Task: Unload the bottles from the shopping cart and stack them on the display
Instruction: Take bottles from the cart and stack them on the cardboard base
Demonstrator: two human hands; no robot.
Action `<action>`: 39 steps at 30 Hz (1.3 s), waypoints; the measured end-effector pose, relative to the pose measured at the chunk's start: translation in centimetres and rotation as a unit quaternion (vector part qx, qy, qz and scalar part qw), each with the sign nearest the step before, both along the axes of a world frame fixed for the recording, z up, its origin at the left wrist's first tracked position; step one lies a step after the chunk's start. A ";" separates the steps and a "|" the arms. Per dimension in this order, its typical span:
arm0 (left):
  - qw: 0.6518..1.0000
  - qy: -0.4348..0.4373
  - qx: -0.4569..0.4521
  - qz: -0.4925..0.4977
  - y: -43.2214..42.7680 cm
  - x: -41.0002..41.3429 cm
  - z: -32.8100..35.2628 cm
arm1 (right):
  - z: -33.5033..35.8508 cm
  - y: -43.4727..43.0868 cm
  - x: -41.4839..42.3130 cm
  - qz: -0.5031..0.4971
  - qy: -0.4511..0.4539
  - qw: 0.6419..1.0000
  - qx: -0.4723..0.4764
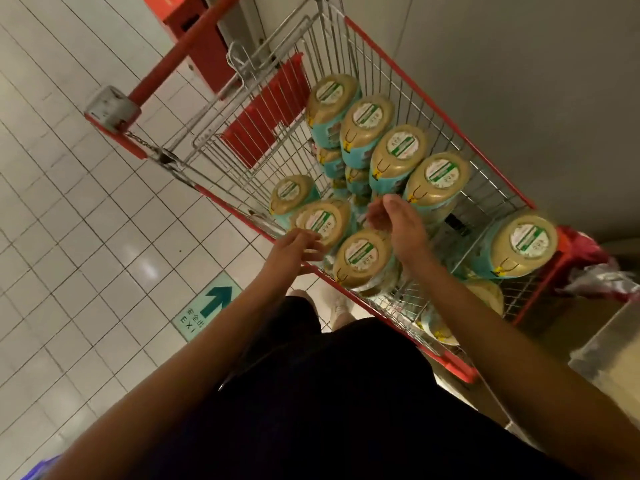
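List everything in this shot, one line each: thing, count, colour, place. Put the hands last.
bottles: at least ten, tan with teal labels, in the cart
shopping cart: one, silver wire with red trim, centre
seat flap: one, red, at the handle end of the cart
coin lock: one, grey, on the cart handle
exit sign: one, green with an arrow, on the floor
floor: one, white tiles, left
shoe: one, white, beside the cart
left hand: one, fingers spread, at the cart's near rim
right hand: one, fingers straight, over the bottles
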State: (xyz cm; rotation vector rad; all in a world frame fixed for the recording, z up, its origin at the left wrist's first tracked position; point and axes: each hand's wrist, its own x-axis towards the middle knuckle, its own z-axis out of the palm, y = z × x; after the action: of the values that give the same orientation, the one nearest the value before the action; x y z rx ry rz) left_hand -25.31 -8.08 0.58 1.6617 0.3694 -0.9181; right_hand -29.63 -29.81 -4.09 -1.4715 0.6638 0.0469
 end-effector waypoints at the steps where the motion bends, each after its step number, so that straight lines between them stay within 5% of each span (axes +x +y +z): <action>1: 1.000 0.002 0.007 0.007 -0.3 1.0 -0.8 | -0.9 -0.5 1.6 0.020 0.011 1.000 0.003; 13: 0.985 0.013 0.169 -0.022 -2.9 10.9 -13.9 | -11.6 -1.9 11.9 0.209 0.179 0.961 -0.034; 22: 0.944 0.301 0.121 -0.056 -2.3 13.7 -20.7 | -15.1 -1.5 13.9 0.314 0.242 0.913 -0.090; 33: 0.898 0.417 0.065 -0.124 -2.5 15.5 -22.7 | -17.6 -1.3 13.6 0.205 0.275 0.939 -0.005; 39: 0.898 0.397 -0.064 -0.176 -2.1 17.2 -19.5 | -14.9 -1.0 13.2 -0.007 0.229 0.968 0.108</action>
State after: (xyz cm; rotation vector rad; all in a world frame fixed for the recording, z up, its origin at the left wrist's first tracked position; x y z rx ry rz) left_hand -8.06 -10.14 -18.93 1.1790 0.5433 -1.8560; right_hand -16.48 -30.82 -18.98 -1.2513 1.0083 0.4456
